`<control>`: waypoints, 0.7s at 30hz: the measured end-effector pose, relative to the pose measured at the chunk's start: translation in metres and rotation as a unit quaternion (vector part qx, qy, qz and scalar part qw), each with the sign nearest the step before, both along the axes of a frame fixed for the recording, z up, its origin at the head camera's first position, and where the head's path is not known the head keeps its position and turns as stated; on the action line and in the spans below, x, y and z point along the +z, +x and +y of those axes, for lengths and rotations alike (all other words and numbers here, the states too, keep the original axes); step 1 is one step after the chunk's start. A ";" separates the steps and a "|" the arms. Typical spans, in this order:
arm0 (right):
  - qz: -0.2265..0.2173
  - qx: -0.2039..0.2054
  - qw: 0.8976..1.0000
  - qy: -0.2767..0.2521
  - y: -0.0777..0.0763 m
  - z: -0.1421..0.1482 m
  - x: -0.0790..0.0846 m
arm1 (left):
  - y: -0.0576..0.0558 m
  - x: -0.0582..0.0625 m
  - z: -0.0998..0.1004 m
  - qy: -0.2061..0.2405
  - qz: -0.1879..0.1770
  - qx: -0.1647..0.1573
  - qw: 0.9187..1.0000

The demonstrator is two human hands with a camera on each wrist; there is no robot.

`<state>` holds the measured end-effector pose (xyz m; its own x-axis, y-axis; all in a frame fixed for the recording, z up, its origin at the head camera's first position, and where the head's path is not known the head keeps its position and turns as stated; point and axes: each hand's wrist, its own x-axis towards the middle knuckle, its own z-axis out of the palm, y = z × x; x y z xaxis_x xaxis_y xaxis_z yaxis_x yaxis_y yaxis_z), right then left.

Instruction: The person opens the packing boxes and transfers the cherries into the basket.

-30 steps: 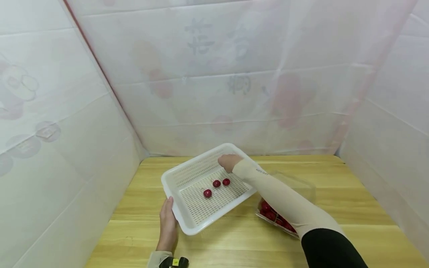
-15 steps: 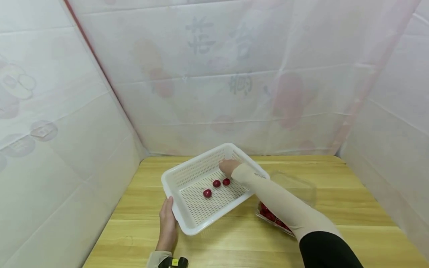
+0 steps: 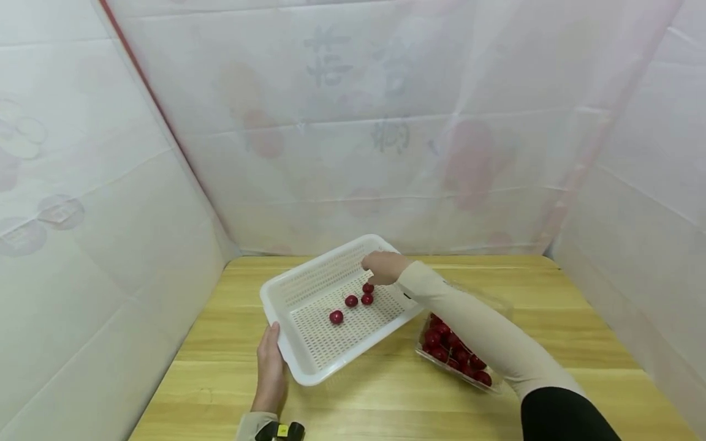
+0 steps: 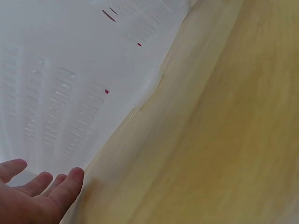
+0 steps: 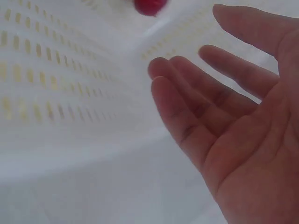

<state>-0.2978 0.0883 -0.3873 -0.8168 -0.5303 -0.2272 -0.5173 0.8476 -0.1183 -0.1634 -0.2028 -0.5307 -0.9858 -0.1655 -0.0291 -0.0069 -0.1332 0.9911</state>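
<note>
A white perforated plastic basket (image 3: pixel 325 294) sits at an angle on the table, with several dark red cherries (image 3: pixel 351 301) on its floor. My left hand (image 3: pixel 270 370) rests against the basket's left corner; in the left wrist view its loosely extended fingers (image 4: pixel 70 189) lie along the outer wall. Inside the far right part of the basket is my right hand (image 3: pixel 384 268), fingers apart and holding nothing. One cherry (image 3: pixel 368 288) lies just below it, while the right wrist view catches a cherry (image 5: pixel 150 5) at its top edge, away from the fingertips.
To the right stands a clear plastic box (image 3: pixel 420 349) full of cherries, partly hidden by the right forearm. Its clear lid (image 3: pixel 499 304) shows behind the sleeve. Sheeting walls enclose the wooden table (image 3: pixel 209 367) at the back and both sides.
My right hand lowered into the basket, then rose slightly and drew back to the right. One more cherry now shows on the basket floor. My left hand stays at the corner.
</note>
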 end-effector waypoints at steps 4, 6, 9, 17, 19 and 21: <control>0.049 0.036 0.996 -0.059 0.019 0.022 0.021 | 0.001 0.002 0.000 -0.003 0.004 -0.002 1.000; 0.073 0.037 0.992 -0.096 0.031 0.037 0.028 | 0.002 0.004 0.000 -0.003 0.007 -0.006 1.000; 0.090 0.017 0.985 -0.147 0.054 0.064 0.032 | 0.002 0.005 0.000 -0.007 0.006 -0.003 1.000; 0.106 -0.081 0.975 -0.181 0.122 0.139 0.007 | 0.003 0.005 -0.001 -0.018 -0.003 0.002 1.000; 0.106 -0.099 0.975 -0.169 0.137 0.153 -0.004 | 0.003 0.005 -0.002 -0.017 -0.003 0.003 1.000; 0.098 -0.117 0.975 -0.159 0.150 0.163 -0.014 | 0.005 0.005 -0.003 -0.015 -0.003 0.006 1.000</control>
